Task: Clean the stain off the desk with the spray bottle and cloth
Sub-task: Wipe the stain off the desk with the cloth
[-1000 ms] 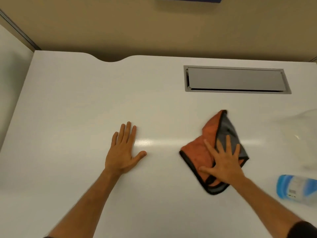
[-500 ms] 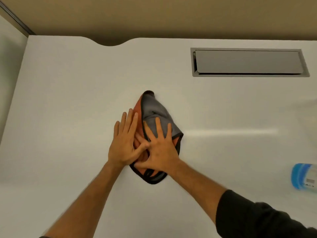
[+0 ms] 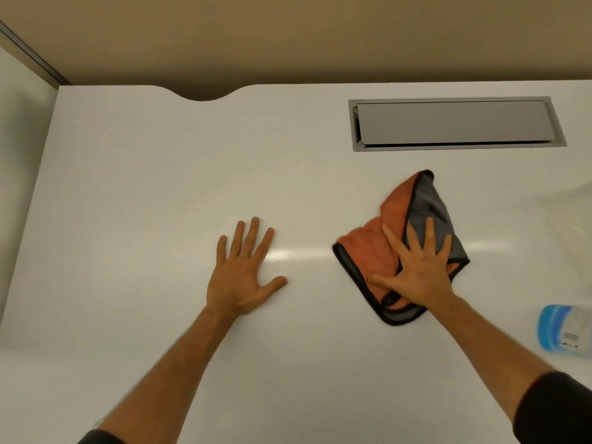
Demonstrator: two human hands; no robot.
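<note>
An orange and grey cloth (image 3: 381, 251) with a black hem lies crumpled on the white desk (image 3: 160, 187), right of centre. My right hand (image 3: 413, 267) presses flat on it with fingers spread. My left hand (image 3: 245, 272) rests flat on the bare desk to the left, fingers apart, holding nothing. The spray bottle (image 3: 563, 331), clear with a blue label, lies at the right edge and is cut off by the frame. I see no stain on the surface.
A grey cable hatch (image 3: 455, 125) is set into the desk at the back right. The desk's back edge has a curved notch (image 3: 203, 96). A beige wall stands behind, and a white partition (image 3: 19, 107) on the left.
My right hand has slid the cloth from beside my left hand back out to the right. My left hand has stayed flat on the desk.
</note>
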